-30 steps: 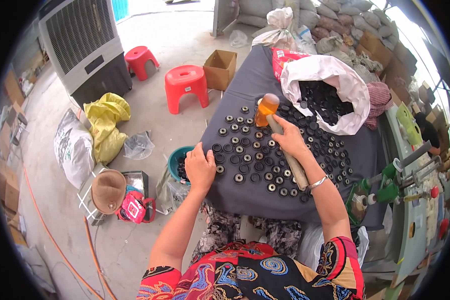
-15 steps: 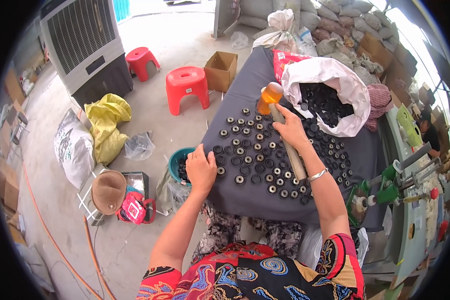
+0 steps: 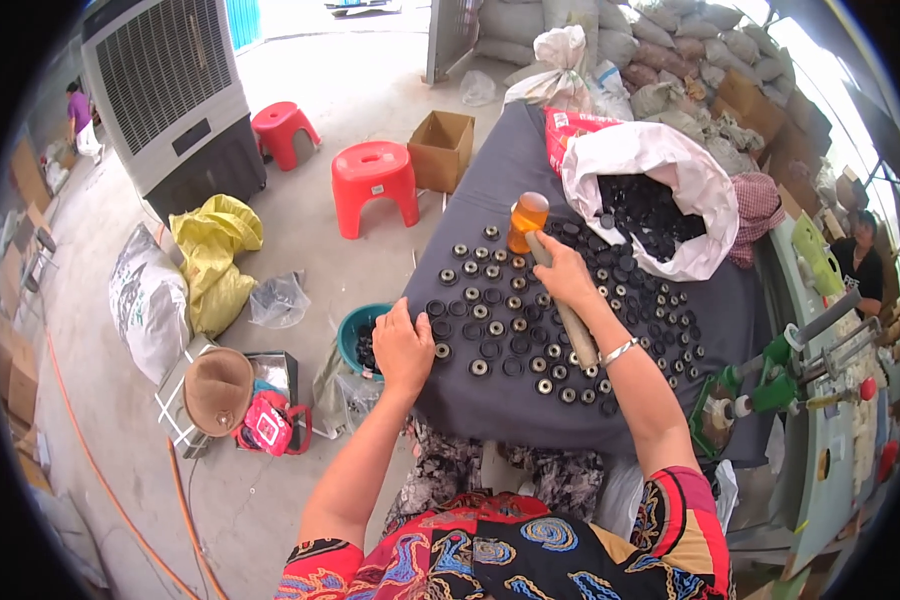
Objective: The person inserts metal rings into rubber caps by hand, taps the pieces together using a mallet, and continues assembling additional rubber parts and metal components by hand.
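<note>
In my right hand is a mallet with an amber head and a long wooden handle. The fingers are wrapped round the handle near the head, and its free end lies back along my wrist. Below and around it, several black rings with metal centres stand spread over a grey-clothed table, along with plain black rings. My left hand rests at the table's left edge, fingers laid out flat, next to one of the ringed pieces.
A white sack of black parts lies open on the far right of the table. A teal basin sits beyond the left edge. At right stands a green machine, with a person behind it. Red stools stand far left.
My right hand and the mallet have shifted slightly left, and the amber head now sits more upright. My left hand stays in place. A person has appeared at the far left.
</note>
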`<action>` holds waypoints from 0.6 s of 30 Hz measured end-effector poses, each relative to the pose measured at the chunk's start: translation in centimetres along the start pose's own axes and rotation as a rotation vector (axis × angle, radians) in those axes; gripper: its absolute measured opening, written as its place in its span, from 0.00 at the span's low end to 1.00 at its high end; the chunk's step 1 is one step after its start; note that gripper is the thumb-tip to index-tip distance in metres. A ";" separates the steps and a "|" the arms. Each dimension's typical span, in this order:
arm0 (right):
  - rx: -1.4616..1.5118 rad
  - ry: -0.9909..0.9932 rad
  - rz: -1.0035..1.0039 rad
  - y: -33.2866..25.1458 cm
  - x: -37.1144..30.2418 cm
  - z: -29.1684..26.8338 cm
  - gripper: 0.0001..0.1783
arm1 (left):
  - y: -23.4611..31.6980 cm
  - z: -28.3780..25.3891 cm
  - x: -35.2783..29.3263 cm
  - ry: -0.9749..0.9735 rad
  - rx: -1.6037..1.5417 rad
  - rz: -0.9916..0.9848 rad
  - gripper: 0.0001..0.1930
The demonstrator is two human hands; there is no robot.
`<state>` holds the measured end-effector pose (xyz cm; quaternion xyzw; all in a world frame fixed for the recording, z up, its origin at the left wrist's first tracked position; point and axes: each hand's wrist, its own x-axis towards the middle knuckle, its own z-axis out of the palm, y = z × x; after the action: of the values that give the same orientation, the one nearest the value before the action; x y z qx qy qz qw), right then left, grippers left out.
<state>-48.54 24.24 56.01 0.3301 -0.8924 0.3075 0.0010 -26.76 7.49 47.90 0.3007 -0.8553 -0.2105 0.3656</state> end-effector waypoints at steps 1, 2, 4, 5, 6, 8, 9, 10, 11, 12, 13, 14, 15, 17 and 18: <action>0.007 -0.004 0.019 0.1 0.1 0.0 0.35 | 0.0 0.0 0.0 -0.014 -0.002 -0.006 0.20; 0.009 -0.001 0.011 -0.3 0.2 -0.2 0.35 | -0.1 -0.1 -0.1 -0.005 0.000 -0.004 0.20; 0.136 -0.070 0.105 -0.9 0.6 -1.0 0.35 | -0.1 0.0 -0.1 -0.032 0.007 -0.026 0.20; 0.138 -0.069 0.103 -1.3 0.7 -1.2 0.35 | -0.1 -0.1 -0.1 -0.029 0.008 -0.025 0.20; 0.147 -0.019 0.038 -1.8 1.0 -1.3 0.35 | -0.1 -0.2 -0.1 -0.024 0.005 -0.020 0.20; 0.151 0.037 -0.038 -2.8 1.9 -1.3 0.34 | -0.1 -0.3 0.0 -0.016 0.001 -0.009 0.20; 0.153 0.043 -0.038 -3.1 2.1 -0.9 0.34 | -0.1 -0.2 0.0 -0.018 0.005 -0.016 0.20; 0.169 0.044 -0.046 -3.1 2.5 -0.2 0.34 | -0.2 -0.2 -0.1 -0.019 0.009 -0.023 0.20; 0.185 0.047 -0.057 -2.9 3.2 0.4 0.34 | -0.2 -0.1 0.0 -0.011 0.008 -0.015 0.20; 0.108 0.062 -0.083 -2.3 3.7 1.4 0.34 | -0.1 0.1 -0.1 -0.010 -0.002 -0.004 0.20; 0.059 -0.015 -0.012 -1.5 3.9 2.1 0.34 | 0.1 0.3 -0.1 -0.009 -0.012 0.007 0.20; 0.021 -0.044 0.014 -1.8 3.9 2.3 0.34 | 0.0 0.2 -0.2 -0.026 -0.003 -0.012 0.20; -0.019 -0.073 0.041 -2.3 3.8 2.3 0.34 | -0.2 0.2 -0.2 -0.022 0.002 -0.012 0.20; 0.033 -0.067 0.006 -2.1 4.0 1.8 0.34 | -0.4 0.1 -0.2 -0.013 -0.001 -0.007 0.20; 0.081 -0.060 -0.024 -2.1 4.1 1.6 0.34 | -0.4 0.0 -0.2 -0.013 -0.001 -0.008 0.20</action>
<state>-50.21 19.71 56.68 0.3496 -0.8748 0.3335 -0.0356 -26.49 7.32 47.55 0.3027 -0.8563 -0.2144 0.3594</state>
